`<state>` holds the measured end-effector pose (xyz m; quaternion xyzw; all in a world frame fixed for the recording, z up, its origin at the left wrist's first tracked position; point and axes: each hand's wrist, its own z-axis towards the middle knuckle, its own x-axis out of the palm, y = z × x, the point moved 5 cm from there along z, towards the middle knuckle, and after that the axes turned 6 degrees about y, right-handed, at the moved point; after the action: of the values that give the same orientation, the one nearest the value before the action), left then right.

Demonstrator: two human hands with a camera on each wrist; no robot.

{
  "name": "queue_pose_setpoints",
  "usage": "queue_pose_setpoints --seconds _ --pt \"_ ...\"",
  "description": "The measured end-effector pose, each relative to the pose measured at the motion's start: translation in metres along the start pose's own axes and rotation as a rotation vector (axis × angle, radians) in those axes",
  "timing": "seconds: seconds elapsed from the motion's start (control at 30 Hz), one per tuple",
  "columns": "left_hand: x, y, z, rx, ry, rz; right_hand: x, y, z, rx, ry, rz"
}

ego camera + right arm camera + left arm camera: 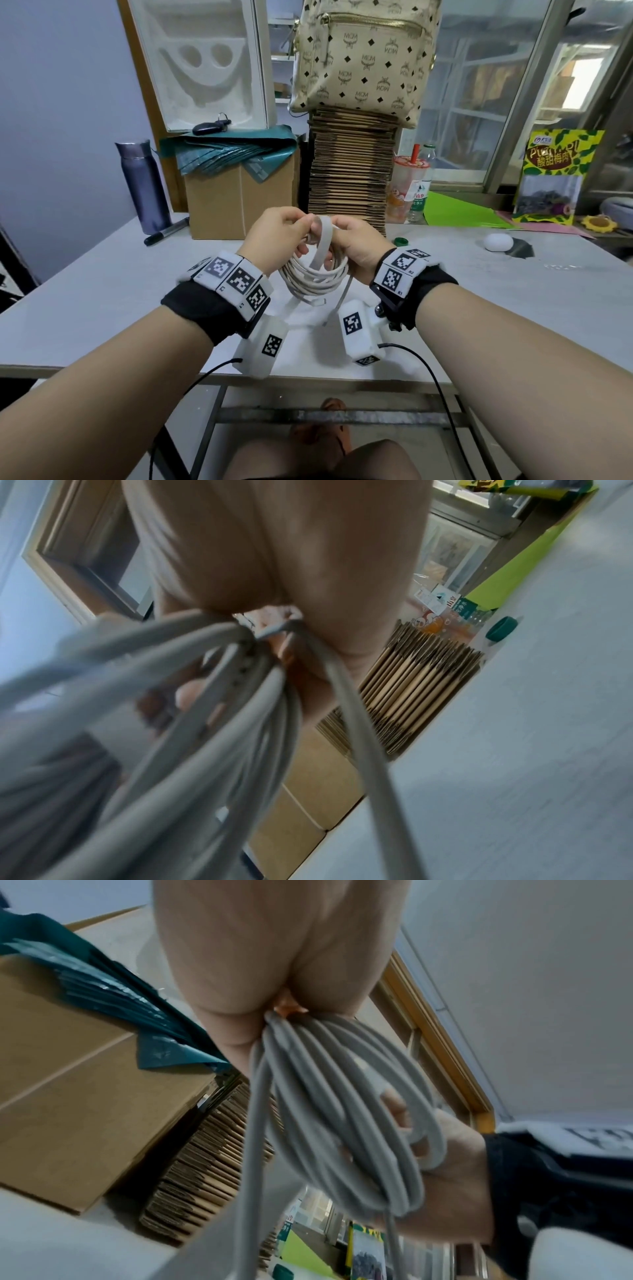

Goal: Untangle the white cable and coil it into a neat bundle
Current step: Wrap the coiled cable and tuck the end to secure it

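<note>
The white cable (313, 279) hangs as a coil of several loops between both hands, above the grey table (102, 301). My left hand (277, 233) pinches the top of the coil and a flat white strap (322, 245) that runs down across the loops. My right hand (356, 245) grips the coil's right side and the strap's top. In the left wrist view the cable loops (342, 1110) fan out below my left hand (267, 969), with the right hand (448, 1177) behind them. In the right wrist view the loops (205, 723) bunch under my right hand (274, 561); a single strand (363, 750) trails down.
Behind the hands stand a cardboard box (236, 198), a stack of flat cardboard (349, 171) with a patterned backpack (363, 58) on top, a purple flask (144, 185), a black marker (166, 231), a drink cup (406, 185) and a green bottle cap (400, 241). A white egg-shaped object (498, 242) lies right.
</note>
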<state>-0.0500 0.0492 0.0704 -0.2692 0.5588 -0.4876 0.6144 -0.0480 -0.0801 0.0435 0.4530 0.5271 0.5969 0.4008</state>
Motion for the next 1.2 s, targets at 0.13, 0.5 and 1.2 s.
queue_pose_setpoints --seconds 0.13,0.5,1.2 --pt "0.004 -0.003 0.0 0.01 0.023 -0.002 0.001 0.001 0.0 0.002 0.004 0.014" --pt "0.014 -0.013 -0.006 0.118 -0.001 0.326 -0.002 -0.001 -0.004 0.139 -0.054 0.052" --pt "0.025 -0.014 -0.011 0.167 0.121 0.093 -0.006 -0.007 -0.012 0.474 -0.025 0.063"
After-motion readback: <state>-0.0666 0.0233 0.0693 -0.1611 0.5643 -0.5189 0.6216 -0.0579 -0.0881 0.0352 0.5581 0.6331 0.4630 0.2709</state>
